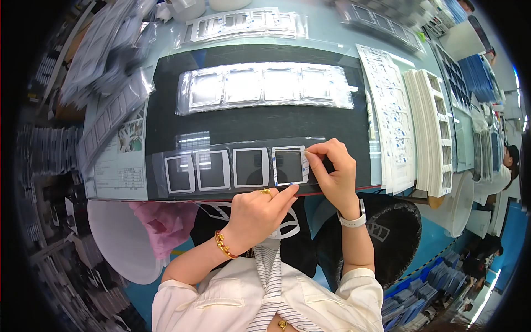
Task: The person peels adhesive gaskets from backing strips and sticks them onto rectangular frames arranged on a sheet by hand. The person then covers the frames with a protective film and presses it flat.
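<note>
Low in the middle of the view, my left hand [257, 216] had its pointing fingers out, by the bottom edge of the last white frame [275, 166] on a clear strip [232, 166]. My right hand [307, 151] pinched at that frame's top right corner, but I couldn't tell on what. A shiny strip [265, 86] lay higher up.

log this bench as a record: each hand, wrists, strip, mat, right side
left hand: fingertips at the near edge of the rightmost frame
right hand: thumb and forefinger at that frame's far right corner; too small to tell what they pinch
wrists: bracelet left, white watch right
strip: clear, four pale frames in a row
mat: dark, shiny pack beyond the strip
right side: blue-marked sheets, then white stack
</note>
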### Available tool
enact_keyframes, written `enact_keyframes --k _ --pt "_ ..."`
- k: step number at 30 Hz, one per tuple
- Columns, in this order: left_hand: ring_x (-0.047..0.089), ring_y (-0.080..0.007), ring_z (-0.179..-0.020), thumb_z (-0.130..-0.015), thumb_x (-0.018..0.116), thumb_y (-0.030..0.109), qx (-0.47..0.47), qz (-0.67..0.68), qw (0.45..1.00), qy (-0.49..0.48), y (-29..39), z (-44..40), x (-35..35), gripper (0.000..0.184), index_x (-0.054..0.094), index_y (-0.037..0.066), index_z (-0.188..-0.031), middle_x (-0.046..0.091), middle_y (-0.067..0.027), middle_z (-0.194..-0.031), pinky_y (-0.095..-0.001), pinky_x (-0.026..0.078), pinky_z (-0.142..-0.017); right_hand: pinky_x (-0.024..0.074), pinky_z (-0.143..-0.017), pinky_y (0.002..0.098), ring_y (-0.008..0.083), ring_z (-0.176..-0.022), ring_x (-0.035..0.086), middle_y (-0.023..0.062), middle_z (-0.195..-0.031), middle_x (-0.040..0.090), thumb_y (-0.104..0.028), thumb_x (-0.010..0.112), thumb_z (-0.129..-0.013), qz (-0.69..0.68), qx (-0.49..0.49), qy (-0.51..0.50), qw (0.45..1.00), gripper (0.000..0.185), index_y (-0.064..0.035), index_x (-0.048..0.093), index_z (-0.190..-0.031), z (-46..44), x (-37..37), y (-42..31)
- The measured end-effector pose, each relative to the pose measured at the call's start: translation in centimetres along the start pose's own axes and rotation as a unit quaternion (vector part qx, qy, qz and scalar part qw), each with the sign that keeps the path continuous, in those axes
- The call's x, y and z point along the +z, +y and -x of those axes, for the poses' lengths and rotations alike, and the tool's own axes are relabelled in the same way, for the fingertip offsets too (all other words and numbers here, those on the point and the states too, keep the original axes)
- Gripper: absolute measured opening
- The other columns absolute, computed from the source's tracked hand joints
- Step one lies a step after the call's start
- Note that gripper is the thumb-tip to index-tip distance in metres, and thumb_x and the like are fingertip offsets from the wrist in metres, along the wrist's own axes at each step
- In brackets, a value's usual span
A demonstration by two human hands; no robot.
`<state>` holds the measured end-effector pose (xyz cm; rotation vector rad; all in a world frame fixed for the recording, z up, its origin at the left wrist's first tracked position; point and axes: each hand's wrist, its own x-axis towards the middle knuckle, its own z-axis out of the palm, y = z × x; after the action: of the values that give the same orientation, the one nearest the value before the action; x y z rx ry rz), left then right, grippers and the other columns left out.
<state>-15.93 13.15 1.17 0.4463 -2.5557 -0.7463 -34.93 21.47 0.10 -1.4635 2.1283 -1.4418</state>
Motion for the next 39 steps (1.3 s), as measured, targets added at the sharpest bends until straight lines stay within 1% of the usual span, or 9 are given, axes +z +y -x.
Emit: enact_keyframes --k 7,10,13,16,21,24,27,32,39 --pt "0.063 -0.0185 -0.053 -0.088 0.077 0.019 -0.014 0.013 0.999 -0.038 1.0 -0.7 0.3 0.029 0.075 0.013 -0.117 0.065 -0.0014 -0.066 -0.0323 0.048 -0.049 0.0431 -0.066 0.0322 0.0195 -0.073 0.055 0.0038 -0.076 0.063 -0.001 0.076 -0.085 -0.002 -0.005 0.006 1.000 0.009 -0.0052 0.072 -0.091 0.0 0.0 0.1" --pt "0.065 -0.0197 -0.055 -0.088 0.076 0.020 -0.022 0.013 0.998 -0.052 1.1 -0.8 0.4 0.029 0.074 0.013 -0.116 0.068 -0.0027 -0.068 -0.0329 0.049 -0.050 0.0465 -0.069 0.0326 0.0206 -0.078 0.059 0.0054 -0.083 0.065 -0.001 0.076 -0.085 -0.002 0.017 -0.012 1.000 0.009 -0.0041 0.072 -0.092 0.2 -0.3 0.0" --pt "0.066 -0.0207 -0.055 -0.089 0.076 0.020 -0.030 0.009 0.997 -0.067 1.1 -0.9 0.2 0.029 0.074 0.013 -0.116 0.069 -0.0038 -0.069 -0.0334 0.050 -0.051 0.0504 -0.075 0.0335 0.0235 -0.088 0.063 0.0087 -0.097 0.066 -0.001 0.076 -0.085 -0.005 -0.025 0.036 0.999 0.009 -0.0024 0.071 -0.093 -0.3 0.0 -0.5" --pt "0.066 -0.0211 -0.054 -0.089 0.075 0.020 -0.024 0.011 0.998 -0.060 1.1 -0.8 0.5 0.029 0.073 0.012 -0.117 0.069 -0.0040 -0.069 -0.0336 0.050 -0.050 0.0523 -0.081 0.0353 0.0270 -0.099 0.063 0.0118 -0.108 0.065 -0.002 0.074 -0.086 -0.001 -0.012 0.020 1.000 0.009 -0.0012 0.070 -0.094 -0.1 0.1 0.0" --pt "0.066 -0.0193 -0.055 -0.091 0.073 0.023 -0.012 0.020 0.998 -0.063 1.0 -0.2 -0.2 0.030 0.070 0.011 -0.119 0.067 -0.0032 -0.067 -0.0332 0.050 -0.049 0.0520 -0.082 0.0367 0.0286 -0.100 0.062 0.0125 -0.110 0.064 -0.002 0.073 -0.088 0.021 -0.018 0.008 1.000 0.009 -0.0017 0.069 -0.095 -0.1 0.2 -0.1" --pt "0.066 -0.0204 -0.054 -0.091 0.074 0.025 -0.035 0.023 0.999 -0.025 0.6 0.3 -1.0 0.033 0.069 0.011 -0.120 0.067 -0.0039 -0.067 -0.0336 0.049 -0.048 0.0518 -0.082 0.0371 0.0293 -0.101 0.062 0.0128 -0.110 0.064 -0.003 0.073 -0.088 0.031 -0.021 0.006 0.999 0.008 -0.0019 0.069 -0.096 -0.2 0.3 -0.2" --pt "0.065 -0.0244 -0.053 -0.090 0.076 0.024 -0.095 0.009 0.995 -0.038 0.3 0.2 -2.3 0.035 0.071 0.010 -0.122 0.065 -0.0064 -0.064 -0.0352 0.048 -0.049 0.0517 -0.083 0.0376 0.0300 -0.101 0.063 0.0132 -0.111 0.064 -0.005 0.073 -0.089 0.038 -0.023 0.004 0.999 0.008 -0.0018 0.069 -0.096 -0.2 0.4 -0.2" --pt "0.061 -0.0255 -0.048 -0.092 0.074 0.024 -0.105 -0.044 0.993 -0.029 -0.7 -0.4 -2.8 0.032 0.071 0.010 -0.121 0.061 -0.0074 -0.058 -0.0367 0.043 -0.047 0.0515 -0.083 0.0382 0.0305 -0.101 0.063 0.0137 -0.111 0.064 -0.005 0.072 -0.089 0.049 -0.025 0.001 0.998 0.008 -0.0013 0.069 -0.095 -0.2 0.4 -0.2" --pt "0.062 -0.0250 -0.048 -0.093 0.073 0.024 -0.100 -0.052 0.993 -0.023 -1.3 -1.3 -2.4 0.030 0.072 0.009 -0.118 0.063 -0.0070 -0.059 -0.0363 0.043 -0.046 0.0507 -0.084 0.0398 0.0313 -0.100 0.062 0.0139 -0.111 0.064 -0.004 0.070 -0.090 0.066 -0.022 -0.002 0.998 0.007 -0.0005 0.068 -0.096 -0.2 0.5 -0.3"
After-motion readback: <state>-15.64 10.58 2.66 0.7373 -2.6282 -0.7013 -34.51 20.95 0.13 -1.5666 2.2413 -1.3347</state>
